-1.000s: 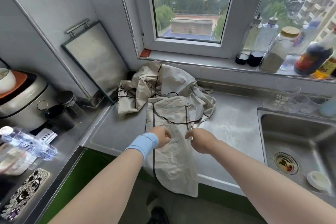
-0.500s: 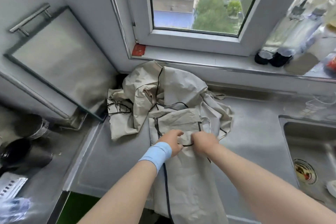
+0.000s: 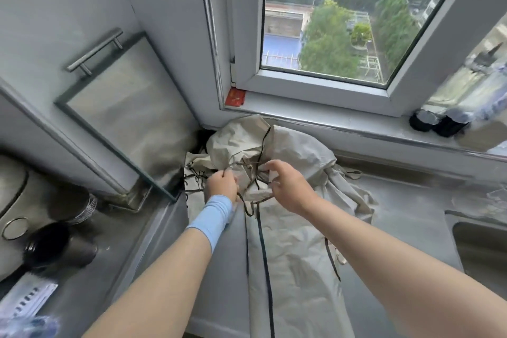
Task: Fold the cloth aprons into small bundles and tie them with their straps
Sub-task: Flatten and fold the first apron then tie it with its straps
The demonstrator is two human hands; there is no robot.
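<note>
Evidently, the step in hand is judged to be the freeing of the strap (image 3: pixel 244 203) before any fold is made. One apron (image 3: pixel 290 255) is spread on the steel counter (image 3: pixel 406 211), from the middle of the frame down to its lower edge. There it seems to hang over the counter's front. Its upper end lies against a crumpled pile of aprons (image 3: pixel 296 145) in the corner under the window.

The left hand (image 3: pixel 220 182), with a blue wristband (image 3: pixel 212 217), is curled, and a thin dark strap seems to be pinched in it. The right hand (image 3: pixel 288 189) is close beside it, not touching it. Its thumb and fingers are closed on the apron's upper edge. The picture is blurred here, so the exact hold cannot be told for sure.

To do the step well, the strap should be followed to its end and drawn clear of the pile, so that no cord of another apron is taken with it. The cloth should be kept flat and lightly stretched between the two hands. Both straps should be laid outside the cloth, because they are needed at the end for tying.

The long axis of the apron runs almost vertically in the frame, slightly tilted to the lower right. Its strap end points to the upper part of the frame, toward the window, and its hem points to the lower edge. The sink (image 3: pixel 482 244) at the right is well apart from it.
</note>
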